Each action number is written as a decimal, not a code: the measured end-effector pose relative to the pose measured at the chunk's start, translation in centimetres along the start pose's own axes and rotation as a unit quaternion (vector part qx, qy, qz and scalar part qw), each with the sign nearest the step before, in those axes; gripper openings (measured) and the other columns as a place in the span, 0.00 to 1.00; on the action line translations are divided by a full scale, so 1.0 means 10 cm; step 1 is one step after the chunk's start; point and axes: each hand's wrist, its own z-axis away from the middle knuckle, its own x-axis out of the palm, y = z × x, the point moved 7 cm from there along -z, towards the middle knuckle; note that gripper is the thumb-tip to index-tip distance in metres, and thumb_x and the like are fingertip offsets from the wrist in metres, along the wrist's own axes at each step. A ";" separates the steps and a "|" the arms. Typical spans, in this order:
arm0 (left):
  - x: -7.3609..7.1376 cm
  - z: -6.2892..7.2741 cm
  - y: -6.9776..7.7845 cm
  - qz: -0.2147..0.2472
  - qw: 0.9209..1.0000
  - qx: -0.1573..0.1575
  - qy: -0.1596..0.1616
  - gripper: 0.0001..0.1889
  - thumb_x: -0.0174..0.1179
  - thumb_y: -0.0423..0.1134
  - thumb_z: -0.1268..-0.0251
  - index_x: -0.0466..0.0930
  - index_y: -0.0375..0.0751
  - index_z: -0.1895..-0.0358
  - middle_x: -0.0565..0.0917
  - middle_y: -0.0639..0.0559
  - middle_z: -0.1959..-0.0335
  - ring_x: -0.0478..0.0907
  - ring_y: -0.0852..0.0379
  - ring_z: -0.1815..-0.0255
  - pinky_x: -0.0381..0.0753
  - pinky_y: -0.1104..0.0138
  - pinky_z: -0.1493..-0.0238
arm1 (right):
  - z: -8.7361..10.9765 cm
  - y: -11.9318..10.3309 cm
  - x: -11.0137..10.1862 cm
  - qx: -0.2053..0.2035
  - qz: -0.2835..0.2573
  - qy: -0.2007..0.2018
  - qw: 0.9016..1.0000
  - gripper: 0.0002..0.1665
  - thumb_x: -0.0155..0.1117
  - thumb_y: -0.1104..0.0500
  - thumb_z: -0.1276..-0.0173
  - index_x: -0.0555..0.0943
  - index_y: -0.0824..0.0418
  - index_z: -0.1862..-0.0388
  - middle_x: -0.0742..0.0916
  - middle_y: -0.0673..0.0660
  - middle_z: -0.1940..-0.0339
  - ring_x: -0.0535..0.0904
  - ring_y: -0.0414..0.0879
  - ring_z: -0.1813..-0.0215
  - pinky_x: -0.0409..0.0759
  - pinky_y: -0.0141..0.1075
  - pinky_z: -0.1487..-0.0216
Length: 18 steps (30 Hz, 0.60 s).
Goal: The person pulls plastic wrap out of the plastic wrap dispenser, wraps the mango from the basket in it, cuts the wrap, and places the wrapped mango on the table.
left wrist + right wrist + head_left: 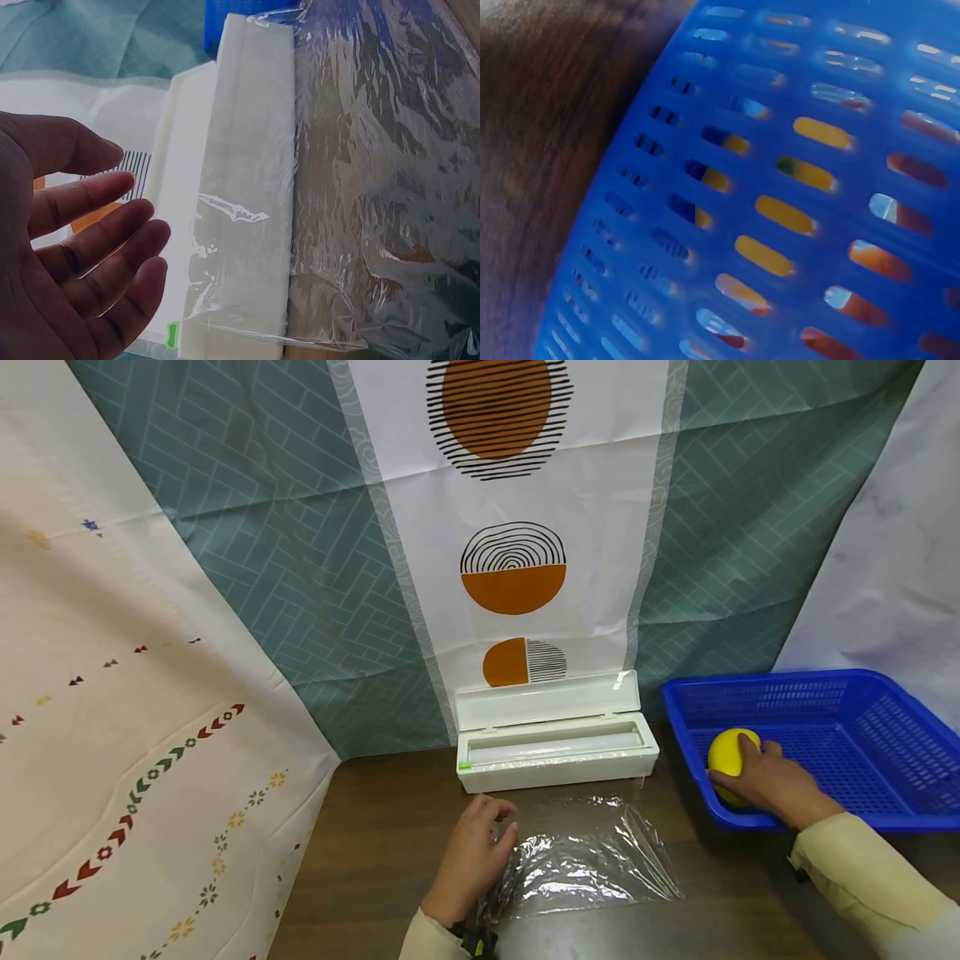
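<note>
My right hand (776, 785) reaches into a blue basket (885, 683) and grips a smooth, rounded yellow fruit (726, 753) at its left side. Through the basket's slots the right wrist view shows bits of the yellow fruit (786, 215). My left hand (472, 856) has its fingers loosely bent and holds nothing; it is at the left edge of a sheet of clear plastic wrap (585, 868). That sheet runs from the front of a white wrap dispenser (558, 772), whose lid (547, 700) stands raised. A roll (555, 748) lies inside.
The dark wooden table (367, 835) carries everything. A patterned curtain (315, 593) hangs behind the dispenser, and a cream printed cloth (135, 710) borders the left side. A small green slider (465, 766) sits at the dispenser's left end.
</note>
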 end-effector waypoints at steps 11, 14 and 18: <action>-0.01 0.01 0.00 0.007 1.000 -0.001 0.006 0.08 0.63 0.39 0.33 0.84 0.50 0.53 0.81 0.56 0.56 0.80 0.56 0.54 0.80 0.64 0.54 | -0.07 -0.01 0.03 -0.032 0.002 -0.011 0.999 0.62 0.62 0.36 0.34 0.48 0.83 0.27 0.68 0.90 0.51 0.75 0.75 0.60 0.76 0.65 0.57; -0.02 0.00 0.01 0.007 1.000 0.001 0.009 0.07 0.63 0.39 0.33 0.84 0.50 0.54 0.80 0.57 0.56 0.79 0.58 0.54 0.80 0.64 0.54 | -0.09 0.00 0.04 -0.035 -0.004 -0.011 0.999 0.61 0.63 0.38 0.35 0.48 0.82 0.27 0.67 0.89 0.51 0.75 0.74 0.61 0.76 0.65 0.58; -0.04 0.00 0.01 0.005 1.000 0.003 0.013 0.06 0.63 0.40 0.33 0.84 0.51 0.55 0.80 0.58 0.57 0.79 0.60 0.55 0.80 0.64 0.54 | -0.09 0.01 0.04 -0.035 -0.006 -0.009 0.999 0.60 0.63 0.39 0.36 0.47 0.80 0.26 0.66 0.90 0.50 0.75 0.73 0.61 0.77 0.64 0.58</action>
